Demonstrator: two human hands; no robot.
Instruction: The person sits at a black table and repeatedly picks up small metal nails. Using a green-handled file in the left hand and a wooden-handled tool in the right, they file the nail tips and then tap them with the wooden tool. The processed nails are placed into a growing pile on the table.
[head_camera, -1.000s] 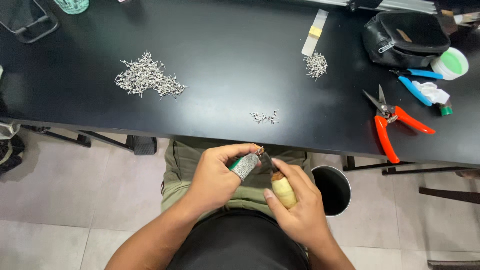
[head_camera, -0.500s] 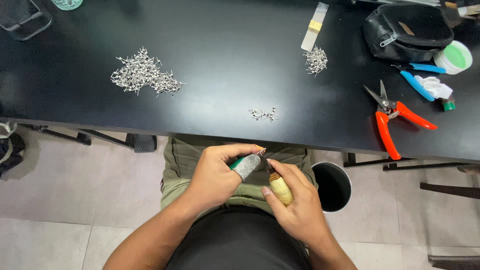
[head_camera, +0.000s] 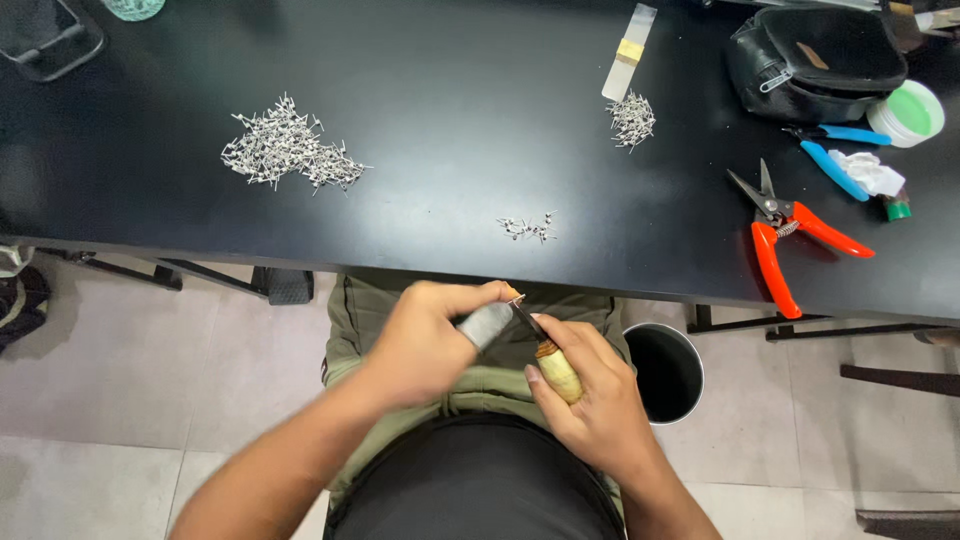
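Over my lap, below the edge of the black table, my right hand grips a small knife by its pale wooden handle. Its dark blade points up and left. My left hand pinches a tiny piece against the blade tip; its thumb wears a grey wrap. The piece itself is too small to make out. A small cluster of silvery bits lies on the table just above my hands.
A large heap of small silvery pieces lies at the table's left, a smaller heap at upper right beside a clear strip. Orange-handled shears, blue pliers, a black pouch and a green-lidded tub sit right. A black bin stands under the table.
My hands stay close together over my lap with only slight shifts; the blade now rests against the left fingertips. The view has tilted a little.
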